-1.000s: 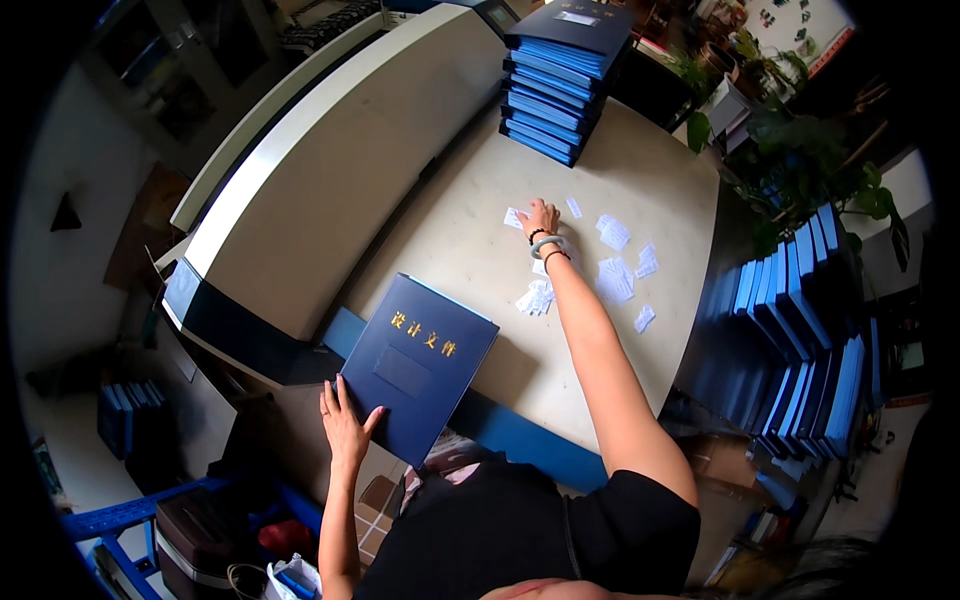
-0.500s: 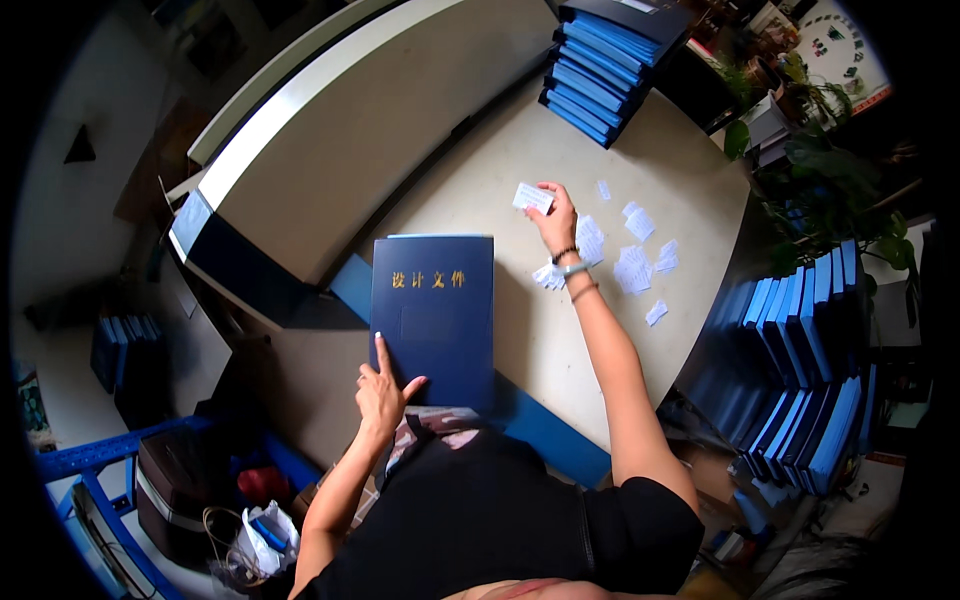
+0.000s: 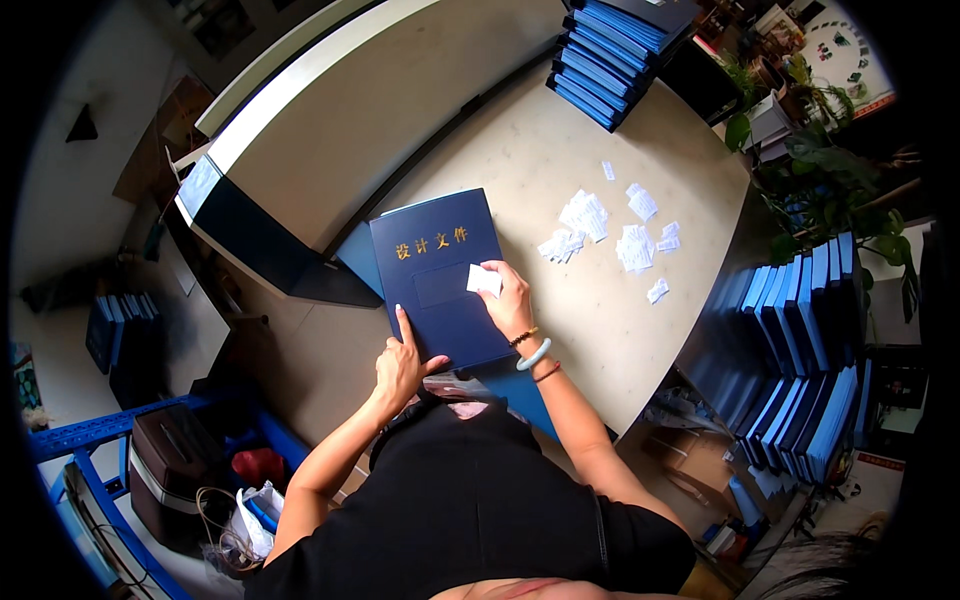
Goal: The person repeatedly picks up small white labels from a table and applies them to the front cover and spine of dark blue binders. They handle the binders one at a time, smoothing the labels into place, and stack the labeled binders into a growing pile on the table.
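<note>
A dark blue document folder (image 3: 440, 325) with gold characters and a faint rectangular outline on its cover lies slightly tilted at the table's near edge. Its lower left corner is under my left hand (image 3: 400, 368), whose index finger and thumb are spread over the cover while the other fingers curl. Between the thumb and fingers of my right hand (image 3: 511, 300) is a small white paper label (image 3: 483, 279), held over the right part of the outlined rectangle. Several small piles of white labels (image 3: 584, 215) lie on the table to the right of the folder.
A tall stack of blue folders (image 3: 605, 70) stands at the table's far end. More folders (image 3: 800, 310) fill a rack on the right, beside leafy plants (image 3: 820, 165). A curved counter panel (image 3: 370, 110) borders the table on the left. A blue metal frame (image 3: 95, 435) stands lower left.
My right hand has come from above the label piles, left and nearer, bringing the label over the folder. The folder has turned slightly anticlockwise, with my left hand still on it.
</note>
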Demonstrator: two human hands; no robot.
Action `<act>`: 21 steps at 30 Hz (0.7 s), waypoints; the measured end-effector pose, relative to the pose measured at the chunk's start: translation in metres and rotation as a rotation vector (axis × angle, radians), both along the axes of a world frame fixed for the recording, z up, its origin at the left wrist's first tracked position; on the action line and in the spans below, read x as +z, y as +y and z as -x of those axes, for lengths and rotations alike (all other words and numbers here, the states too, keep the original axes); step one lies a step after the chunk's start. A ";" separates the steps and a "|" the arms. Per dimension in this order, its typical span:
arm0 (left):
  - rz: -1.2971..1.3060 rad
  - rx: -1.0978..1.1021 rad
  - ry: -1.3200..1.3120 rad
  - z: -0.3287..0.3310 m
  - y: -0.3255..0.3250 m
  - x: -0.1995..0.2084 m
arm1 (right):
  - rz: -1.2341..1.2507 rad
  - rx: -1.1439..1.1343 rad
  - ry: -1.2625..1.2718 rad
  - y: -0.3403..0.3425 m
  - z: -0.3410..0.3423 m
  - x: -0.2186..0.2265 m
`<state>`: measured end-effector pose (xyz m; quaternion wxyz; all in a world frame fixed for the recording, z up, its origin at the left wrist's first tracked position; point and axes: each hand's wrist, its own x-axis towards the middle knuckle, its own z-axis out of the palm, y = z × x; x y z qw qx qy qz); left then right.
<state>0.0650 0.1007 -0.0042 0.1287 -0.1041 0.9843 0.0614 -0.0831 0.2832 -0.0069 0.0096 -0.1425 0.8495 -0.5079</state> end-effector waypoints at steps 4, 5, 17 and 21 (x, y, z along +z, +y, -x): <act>0.007 0.009 0.014 0.000 0.002 0.001 | -0.060 0.100 -0.051 -0.001 0.010 -0.002; -0.009 0.004 0.009 0.000 0.001 0.002 | -0.086 0.126 -0.032 0.000 0.017 -0.010; 0.040 -0.198 0.294 0.039 -0.012 0.032 | -0.217 0.022 -0.198 -0.013 0.048 -0.018; -0.194 -0.115 0.182 0.043 -0.023 0.001 | -0.105 -0.042 -0.264 -0.018 0.045 -0.028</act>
